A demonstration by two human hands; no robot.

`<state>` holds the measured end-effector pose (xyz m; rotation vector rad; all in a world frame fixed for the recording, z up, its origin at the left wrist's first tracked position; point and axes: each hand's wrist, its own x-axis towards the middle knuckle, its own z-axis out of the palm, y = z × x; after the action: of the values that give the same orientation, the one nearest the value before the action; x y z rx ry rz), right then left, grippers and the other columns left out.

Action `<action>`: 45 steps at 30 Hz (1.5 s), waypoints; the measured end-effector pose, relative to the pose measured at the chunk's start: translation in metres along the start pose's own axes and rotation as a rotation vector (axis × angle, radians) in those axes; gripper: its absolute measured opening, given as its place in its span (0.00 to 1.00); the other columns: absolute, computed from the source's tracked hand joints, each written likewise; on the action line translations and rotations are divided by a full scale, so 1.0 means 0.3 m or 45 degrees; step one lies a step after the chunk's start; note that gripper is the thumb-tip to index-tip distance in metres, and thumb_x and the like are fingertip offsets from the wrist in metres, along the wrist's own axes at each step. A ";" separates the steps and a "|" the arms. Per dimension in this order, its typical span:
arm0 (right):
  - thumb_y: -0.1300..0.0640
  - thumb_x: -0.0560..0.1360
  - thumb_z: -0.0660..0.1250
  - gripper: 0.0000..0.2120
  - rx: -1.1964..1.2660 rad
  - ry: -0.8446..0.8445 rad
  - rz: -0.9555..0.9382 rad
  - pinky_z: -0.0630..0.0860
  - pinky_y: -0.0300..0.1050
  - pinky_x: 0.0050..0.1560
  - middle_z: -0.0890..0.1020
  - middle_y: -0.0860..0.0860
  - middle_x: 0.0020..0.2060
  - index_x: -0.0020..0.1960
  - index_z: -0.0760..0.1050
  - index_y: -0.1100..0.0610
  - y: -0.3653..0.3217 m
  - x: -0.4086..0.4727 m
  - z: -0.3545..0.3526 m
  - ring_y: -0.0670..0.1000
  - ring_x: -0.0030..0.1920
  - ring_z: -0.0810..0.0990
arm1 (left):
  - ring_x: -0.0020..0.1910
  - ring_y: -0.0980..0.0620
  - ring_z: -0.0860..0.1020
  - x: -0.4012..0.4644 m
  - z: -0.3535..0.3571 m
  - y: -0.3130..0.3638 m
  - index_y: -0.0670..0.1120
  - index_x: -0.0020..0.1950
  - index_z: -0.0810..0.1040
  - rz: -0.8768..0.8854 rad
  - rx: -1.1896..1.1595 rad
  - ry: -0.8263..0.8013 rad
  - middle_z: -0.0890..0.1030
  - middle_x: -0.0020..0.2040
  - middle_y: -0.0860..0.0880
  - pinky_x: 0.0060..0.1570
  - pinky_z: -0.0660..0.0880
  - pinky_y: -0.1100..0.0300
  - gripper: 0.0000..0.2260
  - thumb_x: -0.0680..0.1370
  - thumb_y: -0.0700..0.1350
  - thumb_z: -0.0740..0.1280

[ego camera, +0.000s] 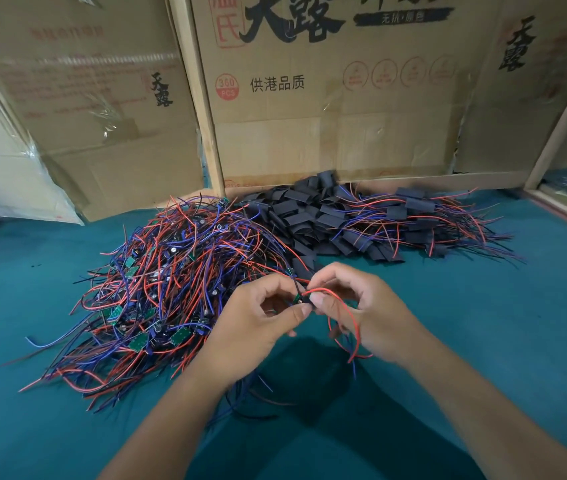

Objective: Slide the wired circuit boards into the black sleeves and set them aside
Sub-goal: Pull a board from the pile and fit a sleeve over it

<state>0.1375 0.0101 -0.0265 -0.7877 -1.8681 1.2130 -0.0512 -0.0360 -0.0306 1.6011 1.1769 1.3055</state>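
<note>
Near the front middle of the green desk (pixel 483 306), we hold our two hands close together above the surface. Our left hand (pixel 258 317) has its thumb and fingers curled in a pinch on one small wired circuit board (pixel 298 300), which shows only as a dark speck with a hint of green between the fingertips. Our right hand (pixel 358 306) is curled too, pinching at the same spot, with a red wire (pixel 348 308) looping out over its fingers and hanging toward the desk. Whether a black sleeve is already in that hand, we cannot tell; the fingers hide it.

Just beyond our left hand, spreading toward the left side of the desk, lies the big pile of unsleeved boards (pixel 157 282), a tangle of red, blue and black wires with small green boards among them. Toward the back edge, in the middle, sits the heap of empty black sleeves (pixel 306 209). To its right, along the back, lie the finished pieces (pixel 431 220), with sleeves on and wires trailing right. Cardboard boxes (pixel 327 98) stand behind the desk.

We judge that we are in the step of readying one board for its sleeve. The next move calls for gathering the loose wires together, lining the board's end up with a sleeve's open mouth, and pushing it straight through.
</note>
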 end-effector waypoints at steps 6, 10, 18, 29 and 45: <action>0.59 0.77 0.68 0.02 0.122 0.116 -0.053 0.80 0.48 0.31 0.79 0.53 0.37 0.45 0.77 0.58 0.008 0.004 -0.002 0.51 0.38 0.80 | 0.35 0.49 0.78 0.000 0.011 0.002 0.34 0.47 0.77 -0.085 -0.291 0.100 0.77 0.39 0.45 0.38 0.79 0.58 0.06 0.75 0.33 0.72; 0.60 0.75 0.68 0.06 0.312 0.125 0.039 0.77 0.43 0.29 0.78 0.52 0.34 0.44 0.75 0.63 0.003 0.012 -0.010 0.51 0.38 0.80 | 0.35 0.48 0.78 0.003 0.005 0.019 0.41 0.45 0.80 -0.150 -0.555 0.147 0.77 0.39 0.43 0.39 0.79 0.58 0.05 0.72 0.36 0.74; 0.62 0.75 0.67 0.05 0.331 -0.232 0.078 0.80 0.49 0.42 0.83 0.54 0.42 0.48 0.80 0.56 -0.002 0.000 -0.079 0.52 0.44 0.81 | 0.34 0.50 0.77 0.017 -0.021 0.026 0.41 0.42 0.75 -0.202 -0.811 0.289 0.77 0.42 0.46 0.37 0.79 0.60 0.05 0.73 0.38 0.70; 0.53 0.76 0.68 0.15 0.258 -0.653 0.168 0.78 0.53 0.52 0.82 0.59 0.52 0.55 0.76 0.64 -0.019 -0.023 -0.147 0.57 0.51 0.81 | 0.35 0.52 0.77 0.028 -0.070 0.011 0.43 0.41 0.76 -0.151 -0.694 0.549 0.78 0.38 0.49 0.39 0.79 0.60 0.07 0.79 0.37 0.66; 0.45 0.76 0.64 0.19 0.326 -0.174 0.344 0.80 0.45 0.52 0.86 0.54 0.47 0.53 0.79 0.61 -0.049 0.000 0.000 0.55 0.51 0.85 | 0.34 0.51 0.75 0.024 -0.029 0.031 0.44 0.42 0.75 -0.130 -0.669 0.405 0.75 0.37 0.50 0.36 0.77 0.59 0.04 0.74 0.42 0.69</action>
<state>0.1362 0.0046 -0.0127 -0.8499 -1.7035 1.6756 -0.0576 -0.0319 -0.0180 0.9699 0.9685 1.6728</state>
